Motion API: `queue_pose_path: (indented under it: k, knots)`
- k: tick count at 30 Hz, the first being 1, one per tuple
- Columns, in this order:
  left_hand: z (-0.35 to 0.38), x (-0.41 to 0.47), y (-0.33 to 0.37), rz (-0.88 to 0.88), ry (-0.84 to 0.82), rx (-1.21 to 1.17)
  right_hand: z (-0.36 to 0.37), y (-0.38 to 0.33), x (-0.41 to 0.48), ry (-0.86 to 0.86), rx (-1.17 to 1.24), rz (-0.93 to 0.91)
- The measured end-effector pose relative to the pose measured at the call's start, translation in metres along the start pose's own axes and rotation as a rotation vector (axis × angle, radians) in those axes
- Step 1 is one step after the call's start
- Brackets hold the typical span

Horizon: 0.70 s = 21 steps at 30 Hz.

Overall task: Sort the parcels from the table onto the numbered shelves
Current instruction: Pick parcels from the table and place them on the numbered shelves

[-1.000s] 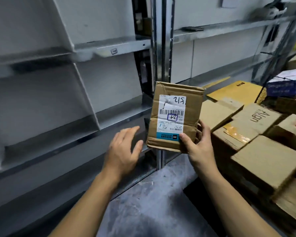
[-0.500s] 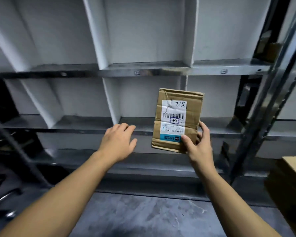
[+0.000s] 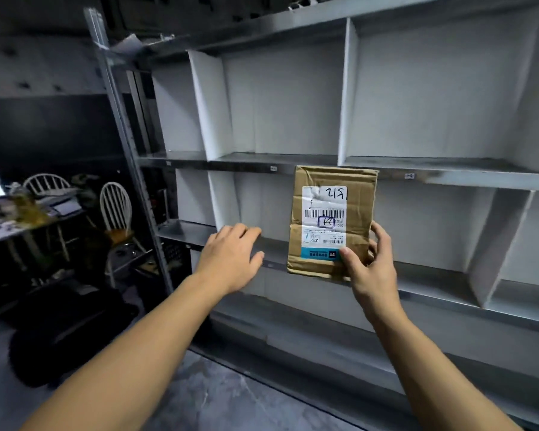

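Observation:
A flat brown cardboard parcel (image 3: pixel 360 200) with a white shipping label, upside down and marked by hand, stands upright in front of the metal shelf unit (image 3: pixel 324 164). My right hand (image 3: pixel 371 269) pinches its lower right corner, thumb on the front and fingers behind. My left hand (image 3: pixel 231 256) hovers to the left of the parcel, fingers relaxed and holding nothing, close to the edge of the middle shelf. White dividers split the shelves into empty compartments, and small tags sit on the shelf edges, too small to read.
On the left stand two white spindle-back chairs (image 3: pixel 115 209) and a cluttered table (image 3: pixel 19 213) with a lit screen. A dark bag (image 3: pixel 63 331) lies on the grey floor beside the shelf post (image 3: pixel 128 144).
The view has swung left from the pile of parcels to the far left end of the shelf unit. The parcel stays in my right hand, and my left hand stays beside it.

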<state>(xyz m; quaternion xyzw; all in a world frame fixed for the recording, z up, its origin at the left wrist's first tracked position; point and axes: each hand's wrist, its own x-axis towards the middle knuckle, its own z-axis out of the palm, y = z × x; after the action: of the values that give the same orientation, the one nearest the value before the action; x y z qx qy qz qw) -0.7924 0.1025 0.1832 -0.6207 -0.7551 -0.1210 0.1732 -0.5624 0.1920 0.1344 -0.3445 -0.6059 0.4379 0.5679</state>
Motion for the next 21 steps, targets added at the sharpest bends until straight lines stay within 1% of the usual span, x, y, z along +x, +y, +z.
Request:
queue_pose_path:
  k: [6, 8, 11, 14, 21]
  knots:
    - [0.001, 0.026, -0.086, 0.043, 0.01, -0.041, 0.089, -0.009, 0.028, 0.054, 0.009, -0.033]
    - [0.007, 0.033, -0.104, 0.058, 0.02, -0.058, 0.107, -0.007, 0.034, 0.069, 0.004, -0.037]
    - [0.021, 0.039, -0.125, 0.05, -0.008, -0.08, 0.127, 0.003, 0.039, 0.08, -0.018, -0.023]
    - [0.042, 0.045, -0.14, 0.041, -0.031, -0.096, 0.143, 0.02, 0.042, 0.076, -0.048, 0.015]
    - [0.099, 0.074, -0.169, 0.029, -0.104, -0.114, 0.18, 0.094, 0.06, 0.065, -0.074, 0.145]
